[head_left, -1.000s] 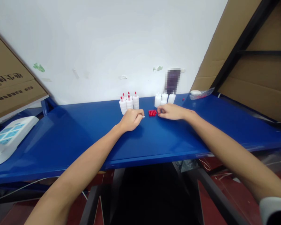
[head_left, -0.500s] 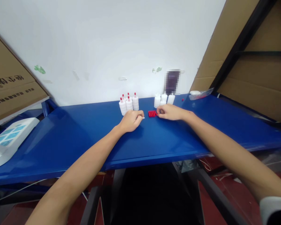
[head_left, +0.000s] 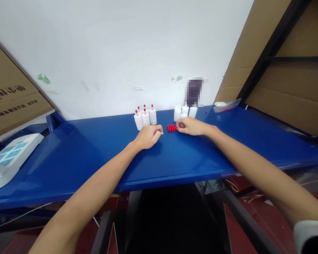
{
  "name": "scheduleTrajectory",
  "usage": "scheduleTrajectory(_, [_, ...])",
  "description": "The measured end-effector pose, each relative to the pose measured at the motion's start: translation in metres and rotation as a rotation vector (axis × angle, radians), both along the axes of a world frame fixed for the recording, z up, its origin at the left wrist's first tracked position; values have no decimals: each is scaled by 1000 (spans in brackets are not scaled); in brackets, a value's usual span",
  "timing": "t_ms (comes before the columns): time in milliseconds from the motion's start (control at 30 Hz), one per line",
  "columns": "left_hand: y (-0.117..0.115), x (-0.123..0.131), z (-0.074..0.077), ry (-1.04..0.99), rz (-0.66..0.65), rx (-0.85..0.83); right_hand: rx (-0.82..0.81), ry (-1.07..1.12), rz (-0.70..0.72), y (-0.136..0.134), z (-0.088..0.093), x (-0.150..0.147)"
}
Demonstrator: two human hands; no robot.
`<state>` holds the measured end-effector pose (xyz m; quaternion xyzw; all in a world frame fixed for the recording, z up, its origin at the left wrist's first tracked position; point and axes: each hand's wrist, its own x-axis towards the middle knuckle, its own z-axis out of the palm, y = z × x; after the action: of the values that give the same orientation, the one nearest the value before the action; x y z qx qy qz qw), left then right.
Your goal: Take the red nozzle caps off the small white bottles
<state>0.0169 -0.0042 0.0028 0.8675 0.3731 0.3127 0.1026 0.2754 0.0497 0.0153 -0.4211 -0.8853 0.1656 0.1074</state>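
Note:
My left hand is closed in a pinch above the blue table, with the tip of a small white piece poking out between thumb and finger. My right hand has its thumb and fingertips curled together at the right end of a compact block of small red caps. Whatever lies between those fingertips is too small to make out. Behind my left hand stand several white squeeze bottles with red-tipped nozzles. Beyond my right hand are several white bottles without red tips, one partly hidden by the hand.
A single red cap lies near the wall, beside a clear plastic bag. A white device with blue panels sits at the table's left. Cardboard flanks the left side, and a black frame the right.
The view has shifted very slightly. Both hands keep nearly the same place and grip, and the bottles and red caps have not visibly moved.

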Motion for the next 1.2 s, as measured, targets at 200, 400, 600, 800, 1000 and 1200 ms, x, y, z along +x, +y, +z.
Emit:
scheduleTrajectory(200, [1,0,-1,39,-8,-12,18,-9,-1,2,-1,1])
scheduleTrajectory(400, [6,0,-4,46,-54,-12,86,76,11,-9,7,-2])
scheduleTrajectory(600, [7,0,-6,32,-47,-35,121,181,106,-34,11,-25])
scheduleTrajectory(800, [6,-1,-6,-8,-95,-33,179,175,260,-42,-1,-44])
scheduleTrajectory(1000, [1,-1,-3,11,-29,-63,226,173,248,-42,2,-39])
scheduleTrajectory(1200, [1,0,-2,-59,75,26,360,268,-9,-25,8,-24])
